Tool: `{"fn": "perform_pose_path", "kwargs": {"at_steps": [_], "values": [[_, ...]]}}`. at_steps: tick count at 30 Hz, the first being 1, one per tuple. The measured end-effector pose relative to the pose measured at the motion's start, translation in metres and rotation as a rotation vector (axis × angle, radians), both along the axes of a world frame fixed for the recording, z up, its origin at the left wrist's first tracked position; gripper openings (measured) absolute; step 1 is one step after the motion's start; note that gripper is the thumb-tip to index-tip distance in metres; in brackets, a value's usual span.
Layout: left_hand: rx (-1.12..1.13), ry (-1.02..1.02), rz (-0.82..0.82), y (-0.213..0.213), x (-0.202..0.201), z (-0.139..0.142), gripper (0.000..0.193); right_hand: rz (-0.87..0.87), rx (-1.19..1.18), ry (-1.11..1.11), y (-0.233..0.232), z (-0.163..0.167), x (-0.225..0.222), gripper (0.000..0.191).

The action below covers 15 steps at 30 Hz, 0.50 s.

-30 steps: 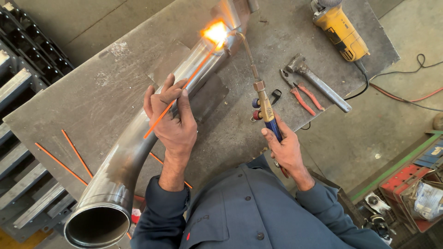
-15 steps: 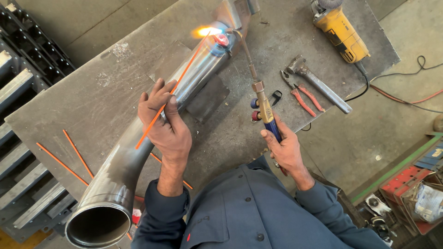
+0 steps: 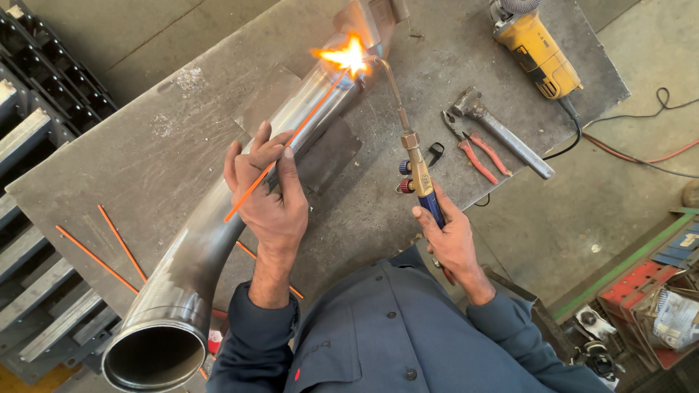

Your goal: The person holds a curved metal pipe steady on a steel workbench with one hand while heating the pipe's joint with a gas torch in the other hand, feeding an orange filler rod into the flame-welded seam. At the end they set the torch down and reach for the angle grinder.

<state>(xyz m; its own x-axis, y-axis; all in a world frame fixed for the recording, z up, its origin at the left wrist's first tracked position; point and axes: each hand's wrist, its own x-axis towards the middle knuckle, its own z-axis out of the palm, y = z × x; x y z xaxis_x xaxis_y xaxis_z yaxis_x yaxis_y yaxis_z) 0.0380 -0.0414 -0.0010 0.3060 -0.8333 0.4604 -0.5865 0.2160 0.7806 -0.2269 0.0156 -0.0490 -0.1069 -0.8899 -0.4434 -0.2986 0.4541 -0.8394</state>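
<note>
Your left hand (image 3: pixel 271 195), centre-left of frame, pinches the orange filler rod (image 3: pixel 284 145) in a closed grip over the curved steel pipe (image 3: pixel 211 240) on the desk (image 3: pixel 131 145). Rod tip meets the flame (image 3: pixel 346 57) at upper centre. Your right hand (image 3: pixel 450 240), right of centre, grips the torch (image 3: pixel 416 171) closed.

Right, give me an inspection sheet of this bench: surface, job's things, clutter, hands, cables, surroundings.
Surface: grey metal table, scuffed and stained.
Job's things: curved steel pipe lies across the table, open end toward the person; torch flame plays on its far end, where the orange rod tip meets it.
Clutter: spare orange rods, yellow angle grinder, red-handled pliers, hammer.
Hands: left hand pinches the rod; right hand grips the torch's blue handle.
Cables: black grinder cord and orange lead on the floor.
Surroundings: metal racks left, bins of parts right.
</note>
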Motion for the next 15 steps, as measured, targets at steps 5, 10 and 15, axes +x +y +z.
{"fn": "perform_pose_path", "kwargs": {"at_steps": [5, 10, 15], "values": [[0.007, -0.007, -0.004, -0.0023, -0.0006, 0.0000, 0.012, 0.005, -0.011, -0.005, -0.0016, 0.0016, 0.0016, 0.069], [0.013, -0.012, 0.002, -0.0032, -0.0008, 0.0016, 0.011, 0.010, -0.004, -0.007, -0.0030, 0.0045, 0.0023, 0.069], [0.011, -0.013, 0.000, -0.0048, -0.0008, 0.0023, 0.011, 0.015, -0.002, -0.007, -0.0042, 0.0062, 0.0017, 0.071]]}}
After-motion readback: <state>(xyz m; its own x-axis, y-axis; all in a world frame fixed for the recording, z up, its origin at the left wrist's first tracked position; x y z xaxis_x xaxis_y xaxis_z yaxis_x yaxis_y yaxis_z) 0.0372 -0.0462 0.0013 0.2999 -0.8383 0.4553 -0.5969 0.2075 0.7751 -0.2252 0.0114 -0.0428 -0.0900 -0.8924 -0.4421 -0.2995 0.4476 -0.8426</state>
